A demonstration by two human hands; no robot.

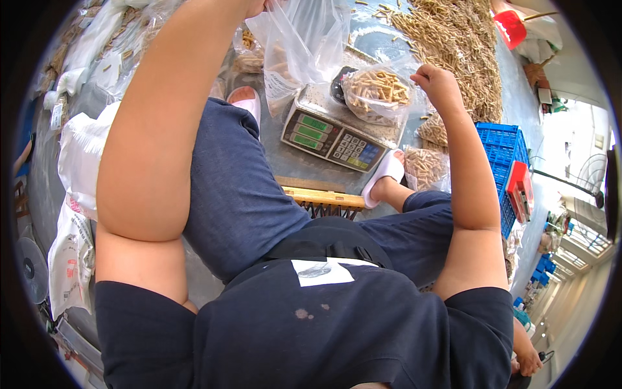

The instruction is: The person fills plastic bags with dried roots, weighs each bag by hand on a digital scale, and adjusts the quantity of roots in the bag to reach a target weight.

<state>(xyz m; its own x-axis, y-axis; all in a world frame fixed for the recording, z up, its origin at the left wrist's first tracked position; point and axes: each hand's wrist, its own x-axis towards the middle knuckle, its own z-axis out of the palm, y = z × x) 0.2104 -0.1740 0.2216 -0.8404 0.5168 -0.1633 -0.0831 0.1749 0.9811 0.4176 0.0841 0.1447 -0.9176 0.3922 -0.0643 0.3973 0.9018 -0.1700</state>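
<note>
My left hand (256,7) is at the top edge, partly cut off, with a large clear plastic bag (311,39) hanging from its fingers. This bag bears printed writing low on one side. My right hand (435,82) pinches the rim of a second clear bag (376,95), filled with short tan stick-like pieces. That filled bag rests on the pan of a digital weighing scale (335,131), whose green displays and keypad face me. Beside it on the pan is a dark round object (340,83), partly hidden by the bag.
A big heap of tan pieces (459,53) covers the floor beyond. Filled bags (425,167) lie near my foot, beside a blue plastic crate (500,146) with a red box (520,192). White sacks (73,253) stand at left. Another person's hand (528,361) shows at lower right.
</note>
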